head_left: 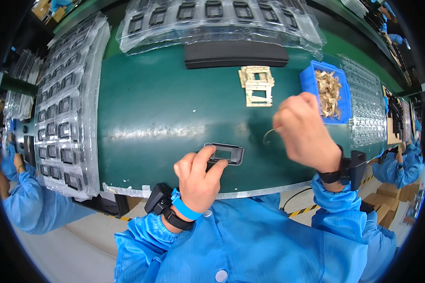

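A small black rectangular plastic frame (239,156) with a window opening lies on the green work table, near its front edge. My left hand (197,181) holds it by its left end, thumb and fingers closed on the rim. To the right, my right hand (304,132) is raised above the table with its fingers pinched together. From that pinch hangs a thin, curved pale strip (267,137), apart from the frame. Beyond the hands lie cream-coloured backing pieces (259,88) with rectangular cut-outs. Close behind the right hand, a blue bin (308,81) contains many curled tan strips (330,92).
Clear trays of black frames stand at the left (56,104) and across the back (212,26). A long black block (236,55) lies before the back tray. Another clear tray (366,106) sits right of the bin. Other people in blue work at both sides.
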The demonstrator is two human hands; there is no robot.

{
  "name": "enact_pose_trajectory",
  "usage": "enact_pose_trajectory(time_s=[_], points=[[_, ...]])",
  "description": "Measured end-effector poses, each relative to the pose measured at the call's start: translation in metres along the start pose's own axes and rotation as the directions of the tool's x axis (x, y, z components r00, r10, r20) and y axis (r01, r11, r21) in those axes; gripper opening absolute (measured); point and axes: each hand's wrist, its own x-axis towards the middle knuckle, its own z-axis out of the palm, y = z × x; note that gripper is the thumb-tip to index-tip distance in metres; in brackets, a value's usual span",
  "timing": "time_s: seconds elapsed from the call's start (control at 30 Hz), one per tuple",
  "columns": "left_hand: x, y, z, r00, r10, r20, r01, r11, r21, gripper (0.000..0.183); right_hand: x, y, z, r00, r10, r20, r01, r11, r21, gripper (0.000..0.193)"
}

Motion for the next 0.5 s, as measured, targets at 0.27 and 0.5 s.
enact_pose_trajectory(time_s=[0.27, 0.5], points=[[-0.001, -0.001, -0.01, 0.999, -0.008, 0.036, 0.007, 1.0, 0.006, 0.02, -0.052, 0.063, -0.045, 0.836, 0.412, -0.362, -0.505, 0.835, -0.217, 0.01], [0.01, 0.0, -0.018, 0.987, -0.051, 0.151, 0.072, 0.988, -0.137, 0.034, -0.042, 0.042, -0.039, 0.569, 0.685, -0.456, -0.672, 0.706, 0.222, 0.009]])
